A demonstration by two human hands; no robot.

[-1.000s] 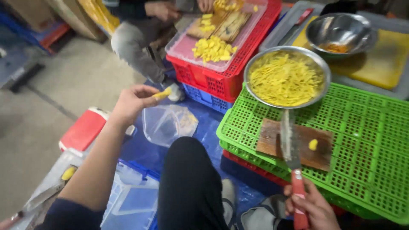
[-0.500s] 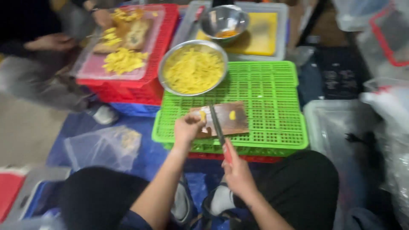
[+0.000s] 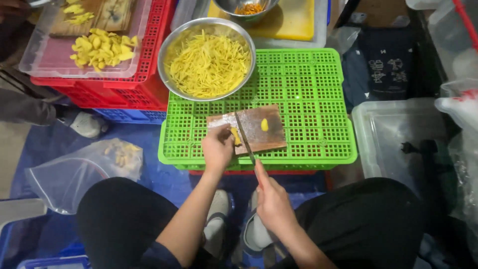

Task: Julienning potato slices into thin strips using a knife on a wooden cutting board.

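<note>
The left hand [image 3: 218, 147] rests on the left part of a small wooden cutting board [image 3: 259, 130], fingers curled together and pinching one yellow piece [image 3: 235, 135] against the wood. The right hand [image 3: 271, 201] is wrapped closed around the handle of a knife [image 3: 245, 138], whose blade lies across the board just beside the pinched piece, touching or nearly touching it. A second yellow piece [image 3: 264, 124] lies alone on the board to the right of the blade, apart from it. The board sits near the front edge of an upturned green plastic crate [image 3: 318, 94], a little left of its middle. At the crate's back left corner stands one large metal bowl [image 3: 206, 59] filled with thin yellow strips. Behind the crate a yellow cutting board [image 3: 294, 20] carries a second, smaller metal bowl [image 3: 244, 7] with orange shreds in it. To the left, a red crate [image 3: 149, 74] holds a clear tray [image 3: 55, 65] with a heap of yellow slices and another wooden board. One clear plastic bag [image 3: 74, 172] with a few yellow bits lies on the blue sheet at the left, and one clear plastic tub [image 3: 393, 134] stands to the right of the green crate.
</note>
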